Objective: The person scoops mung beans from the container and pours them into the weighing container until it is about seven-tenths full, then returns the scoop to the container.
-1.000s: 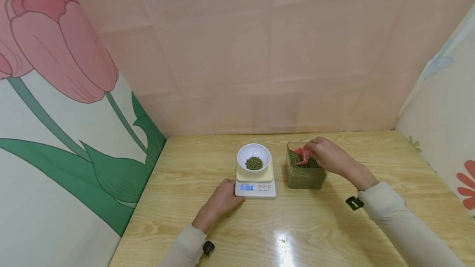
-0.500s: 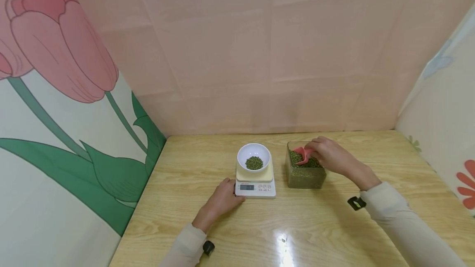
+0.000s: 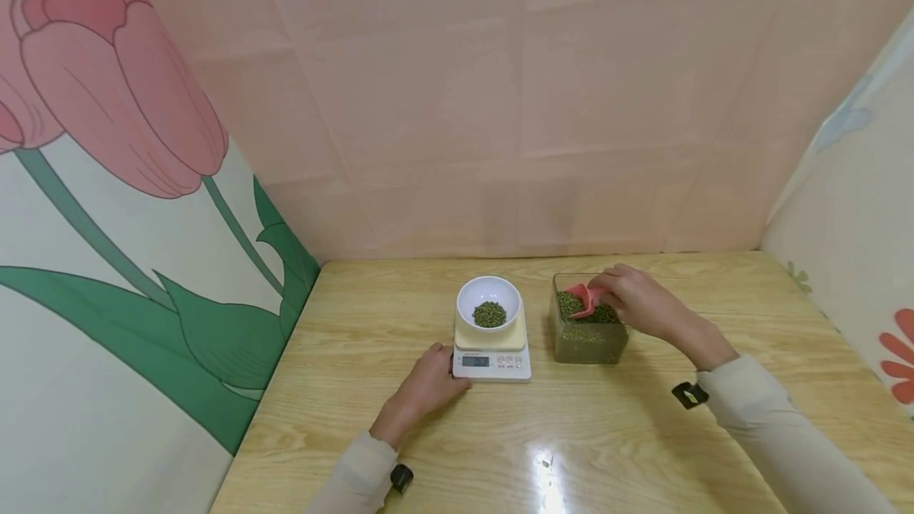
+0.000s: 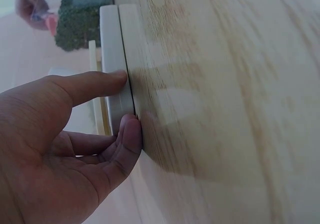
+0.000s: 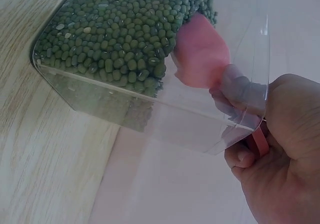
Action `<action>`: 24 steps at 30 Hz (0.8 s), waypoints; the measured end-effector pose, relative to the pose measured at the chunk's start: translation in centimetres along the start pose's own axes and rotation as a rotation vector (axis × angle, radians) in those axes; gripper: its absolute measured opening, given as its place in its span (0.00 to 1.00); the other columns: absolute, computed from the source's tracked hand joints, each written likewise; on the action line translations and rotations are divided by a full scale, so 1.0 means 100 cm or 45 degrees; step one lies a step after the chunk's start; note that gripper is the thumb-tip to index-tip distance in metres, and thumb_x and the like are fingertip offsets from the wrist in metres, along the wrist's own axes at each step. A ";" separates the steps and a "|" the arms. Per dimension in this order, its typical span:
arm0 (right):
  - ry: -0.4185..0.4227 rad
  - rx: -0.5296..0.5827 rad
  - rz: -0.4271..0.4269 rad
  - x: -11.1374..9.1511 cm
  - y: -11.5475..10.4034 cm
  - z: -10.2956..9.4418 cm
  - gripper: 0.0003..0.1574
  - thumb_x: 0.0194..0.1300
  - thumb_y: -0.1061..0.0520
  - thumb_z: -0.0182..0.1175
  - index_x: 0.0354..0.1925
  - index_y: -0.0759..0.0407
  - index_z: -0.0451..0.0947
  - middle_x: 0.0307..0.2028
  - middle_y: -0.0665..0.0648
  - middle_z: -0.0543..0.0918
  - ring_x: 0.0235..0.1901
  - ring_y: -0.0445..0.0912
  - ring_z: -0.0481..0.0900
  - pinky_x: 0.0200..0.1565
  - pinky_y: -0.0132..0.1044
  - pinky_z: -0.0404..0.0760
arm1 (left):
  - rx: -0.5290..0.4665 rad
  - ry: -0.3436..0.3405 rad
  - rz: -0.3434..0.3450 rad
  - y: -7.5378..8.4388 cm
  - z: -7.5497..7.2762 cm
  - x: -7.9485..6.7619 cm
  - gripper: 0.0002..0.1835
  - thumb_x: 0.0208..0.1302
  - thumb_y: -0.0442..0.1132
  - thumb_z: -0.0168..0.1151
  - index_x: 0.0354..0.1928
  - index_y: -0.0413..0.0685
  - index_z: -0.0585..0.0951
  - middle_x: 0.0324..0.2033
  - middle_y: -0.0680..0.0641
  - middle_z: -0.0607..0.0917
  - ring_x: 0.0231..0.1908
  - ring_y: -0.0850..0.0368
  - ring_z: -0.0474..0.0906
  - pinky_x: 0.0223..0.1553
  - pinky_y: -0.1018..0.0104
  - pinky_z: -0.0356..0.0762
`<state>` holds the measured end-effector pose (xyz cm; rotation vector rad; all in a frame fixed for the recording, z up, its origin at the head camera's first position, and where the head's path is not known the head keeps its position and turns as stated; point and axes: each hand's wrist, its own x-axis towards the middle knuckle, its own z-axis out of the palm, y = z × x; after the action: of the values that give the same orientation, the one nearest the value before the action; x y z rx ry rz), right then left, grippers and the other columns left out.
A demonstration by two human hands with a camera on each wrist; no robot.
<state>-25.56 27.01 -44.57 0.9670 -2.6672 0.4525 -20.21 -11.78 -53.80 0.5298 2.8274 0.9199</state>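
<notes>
Scale display (image 3: 475, 361) illegibly small

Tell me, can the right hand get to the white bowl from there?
Probably yes. The right hand holds the pink scoop in the clear tub, beside the scale under the white bowl. The bowl is uncovered; only the tub's wall seems in the way, so lifting over it should do.

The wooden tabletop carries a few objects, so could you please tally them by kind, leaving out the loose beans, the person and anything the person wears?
Digital scale: 1
White bowl: 1
Clear container: 1
Red scoop: 1
Total: 4
</notes>
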 end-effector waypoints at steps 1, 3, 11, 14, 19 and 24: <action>0.000 0.002 0.004 0.000 0.000 0.000 0.12 0.67 0.71 0.68 0.48 0.66 0.88 0.42 0.61 0.90 0.43 0.57 0.86 0.46 0.55 0.87 | 0.000 -0.001 -0.002 0.000 0.000 0.000 0.25 0.64 0.41 0.77 0.61 0.44 0.85 0.42 0.48 0.85 0.41 0.58 0.73 0.45 0.61 0.80; 0.000 0.010 0.011 -0.001 0.000 0.000 0.12 0.67 0.71 0.68 0.49 0.66 0.88 0.42 0.61 0.90 0.44 0.57 0.86 0.47 0.55 0.87 | -0.002 -0.003 -0.003 0.000 0.000 -0.001 0.25 0.64 0.41 0.77 0.61 0.44 0.85 0.42 0.49 0.85 0.41 0.58 0.73 0.45 0.61 0.80; 0.010 0.023 0.014 -0.004 0.000 -0.001 0.12 0.67 0.70 0.69 0.49 0.67 0.87 0.44 0.62 0.90 0.44 0.58 0.86 0.46 0.55 0.87 | -0.008 -0.002 0.004 -0.001 0.000 -0.001 0.24 0.64 0.42 0.77 0.61 0.45 0.85 0.42 0.49 0.85 0.41 0.58 0.73 0.44 0.62 0.79; 0.013 0.034 0.022 -0.006 0.000 -0.001 0.13 0.67 0.70 0.69 0.50 0.67 0.87 0.44 0.63 0.89 0.45 0.58 0.86 0.46 0.55 0.87 | -0.010 -0.004 -0.005 0.000 -0.001 0.000 0.24 0.64 0.41 0.76 0.61 0.44 0.85 0.41 0.49 0.85 0.41 0.58 0.73 0.44 0.62 0.79; 0.021 0.056 0.030 -0.007 0.001 -0.002 0.13 0.67 0.69 0.69 0.50 0.68 0.87 0.45 0.63 0.89 0.45 0.59 0.87 0.46 0.55 0.87 | 0.001 -0.004 -0.010 0.001 -0.001 0.000 0.24 0.64 0.41 0.76 0.61 0.44 0.85 0.41 0.49 0.84 0.40 0.58 0.73 0.44 0.62 0.79; 0.026 0.061 0.044 -0.007 0.001 -0.003 0.13 0.67 0.69 0.69 0.50 0.68 0.86 0.45 0.64 0.89 0.46 0.60 0.87 0.47 0.56 0.87 | 0.014 0.004 0.007 0.001 -0.002 0.001 0.24 0.63 0.41 0.77 0.60 0.43 0.85 0.41 0.48 0.85 0.40 0.58 0.73 0.43 0.61 0.79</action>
<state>-25.03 27.59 -44.53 0.9258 -2.6697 0.5327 -20.28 -11.79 -53.64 0.5386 2.8365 0.9080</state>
